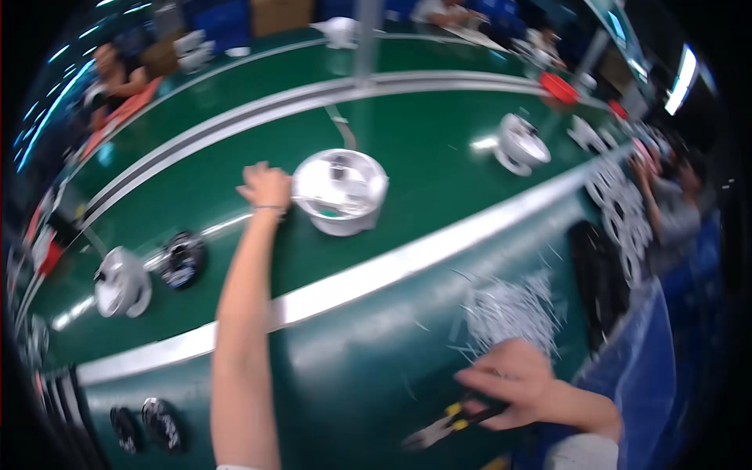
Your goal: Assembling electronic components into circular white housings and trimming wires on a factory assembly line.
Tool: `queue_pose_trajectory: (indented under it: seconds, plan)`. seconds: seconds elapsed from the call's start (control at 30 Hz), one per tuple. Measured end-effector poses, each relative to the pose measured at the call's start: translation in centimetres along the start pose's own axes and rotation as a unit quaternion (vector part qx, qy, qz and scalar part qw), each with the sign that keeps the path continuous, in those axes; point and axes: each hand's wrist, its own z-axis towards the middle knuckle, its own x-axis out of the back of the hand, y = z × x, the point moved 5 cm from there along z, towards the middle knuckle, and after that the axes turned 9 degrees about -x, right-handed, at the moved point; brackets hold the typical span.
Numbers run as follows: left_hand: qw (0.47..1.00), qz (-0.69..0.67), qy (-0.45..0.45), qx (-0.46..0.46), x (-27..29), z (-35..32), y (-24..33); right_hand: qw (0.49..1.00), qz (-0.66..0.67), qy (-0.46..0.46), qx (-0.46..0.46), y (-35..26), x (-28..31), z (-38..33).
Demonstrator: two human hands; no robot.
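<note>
My left hand point(266, 186) reaches over the green belt with its fingers spread. Its edge is right beside a round white housing point(341, 223); I cannot tell whether they touch. The housing is open on top and shows dark and light parts inside. My right hand point(513, 384) is closed around pliers point(432, 432) with black and yellow handles, their jaws pointing down and left over the near worktop. Just beyond this hand lies a pile of thin white strips point(513, 313). The picture is somewhat blurred.
More white housings stand on the belt point(423, 149), left point(123, 282) and right point(522, 145). A black round part point(182, 260) sits near the left one. Two more black parts point(161, 425) lie on the near worktop. People work at the left, far side and right.
</note>
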Motion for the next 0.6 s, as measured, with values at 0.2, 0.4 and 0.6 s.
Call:
queue_pose_trajectory:
  seconds: [0.2,0.4,0.6]
  plan:
    - [0.969,-0.133,0.152,-0.14,4.5,-3.7,-3.6,0.983,0.175,-0.025,-0.043,-1.9,-7.7,-3.2]
    - [0.85,-0.397,0.141,-0.315,15.6,-16.2,7.2,0.981,0.16,0.101,-0.045,-3.8,-7.9,-2.5]
    - [0.912,-0.242,0.183,-0.276,18.6,-18.2,-2.9,0.983,0.179,0.03,0.006,-4.3,-10.9,-1.7]
